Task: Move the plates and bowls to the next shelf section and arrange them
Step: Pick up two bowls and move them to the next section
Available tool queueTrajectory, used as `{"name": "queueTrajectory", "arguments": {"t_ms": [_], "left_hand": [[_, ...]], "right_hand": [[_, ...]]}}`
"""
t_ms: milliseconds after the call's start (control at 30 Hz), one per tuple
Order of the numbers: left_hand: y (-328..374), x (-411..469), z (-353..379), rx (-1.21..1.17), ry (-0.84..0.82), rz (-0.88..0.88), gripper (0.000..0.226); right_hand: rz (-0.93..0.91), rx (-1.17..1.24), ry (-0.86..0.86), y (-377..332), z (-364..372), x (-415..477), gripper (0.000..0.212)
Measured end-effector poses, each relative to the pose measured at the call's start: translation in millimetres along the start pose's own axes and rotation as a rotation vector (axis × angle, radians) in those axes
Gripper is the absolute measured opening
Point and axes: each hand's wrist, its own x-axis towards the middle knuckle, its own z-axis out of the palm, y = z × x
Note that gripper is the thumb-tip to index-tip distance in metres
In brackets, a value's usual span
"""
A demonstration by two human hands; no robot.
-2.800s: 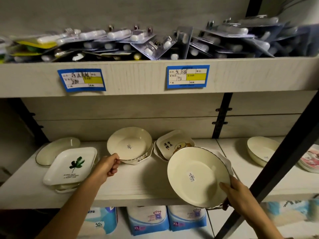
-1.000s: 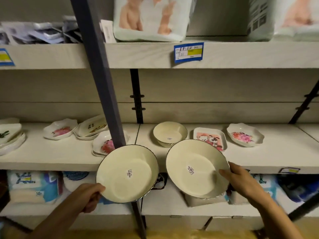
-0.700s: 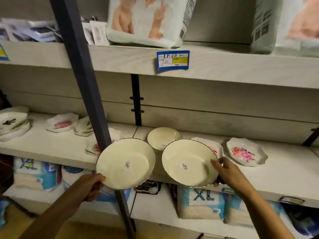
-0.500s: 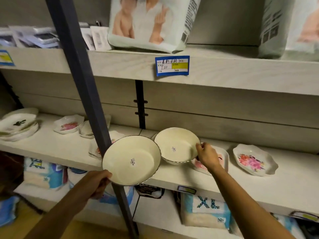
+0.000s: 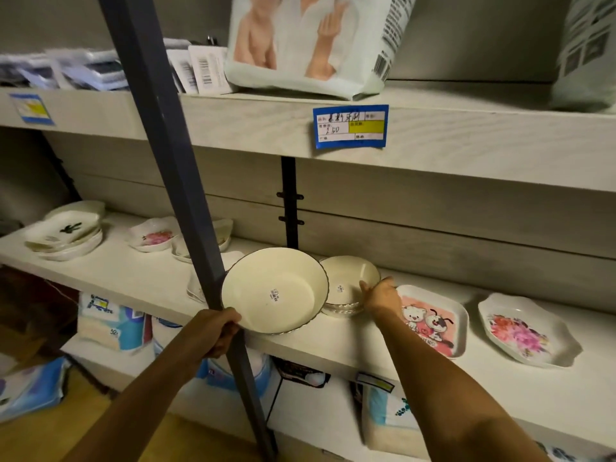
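Plate (image 5: 195,290) half behind the dark post (image 5: 173,181); upper-left packets (image 5: 90,70) blurred.

Two arms are recorded, both bare from the lower frame edge to the fingertips. The left forearm (image 5: 143,401) is rendered long and fairly slim, and is dimly lit along most of its length. The right forearm (image 5: 450,395) is drawn broad near the frame edge by the wide-angle lens and narrows toward the wrist; a soft sheen is noted along its upper side. The left hand (image 5: 216,331) is bare, its knuckles well defined. The right hand (image 5: 380,295) is bare; its back and thumb are made out. Nails are too blurred to be described.
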Motion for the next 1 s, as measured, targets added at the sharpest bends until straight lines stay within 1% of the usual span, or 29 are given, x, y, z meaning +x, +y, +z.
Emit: {"name": "queueTrajectory", "arguments": {"t_ms": [133,200,233,267,333,367,433,467,567,700,767,867,933,967,1000], "left_hand": [[-1,9,3,0.006,-0.043,0.016,0.043],[0,12,6,0.021,-0.062,0.028,0.044],[1,14,8,0.028,-0.066,0.031,0.044],[2,17,11,0.031,-0.065,0.025,0.043],[5,21,17,0.034,-0.069,-0.031,0.043],[6,22,20,0.048,-0.067,-0.057,0.043],[3,23,28,0.079,-0.086,-0.046,0.042],[1,22,32,0.087,-0.118,-0.024,0.043],[0,22,41,0.093,-0.191,-0.001,0.042],[2,23,48,0.083,-0.344,0.007,0.041],[2,27,49,0.097,-0.38,0.009,0.046],[5,38,41,0.09,-0.36,-0.045,0.053],[-4,45,34,0.019,-0.379,-0.019,0.055],[-4,45,32,-0.054,-0.402,-0.01,0.056],[-3,46,29,-0.113,-0.529,-0.013,0.059]], "right_hand": [[-0.031,-0.211,-0.051,-1,-7,-5,0.06],[-0.066,-0.238,-0.057,-4,-17,-15,0.066],[-0.117,-0.17,-0.055,-6,-24,-24,0.063],[-0.184,-0.049,-0.072,-6,-30,-37,0.059],[-0.291,0.195,-0.184,-4,-42,-74,0.05],[-0.309,0.265,-0.257,-1,-46,-92,0.046],[-0.321,0.303,-0.36,4,-50,-120,0.036],[-0.329,0.309,-0.378,5,-51,-129,0.031],[-0.3,0.335,-0.32,7,-51,-134,0.022],[-0.224,0.347,-0.256,9,-51,-117,0.01],[-0.19,0.341,-0.226,6,-52,-101,0.012],[-0.152,0.323,-0.188,-3,-47,-69,0.016],[-0.126,0.288,-0.156,-9,-40,-50,0.018],[-0.11,0.27,-0.14,-11,-36,-42,0.021],[-0.093,0.259,-0.123,-14,-32,-35,0.025]]}}
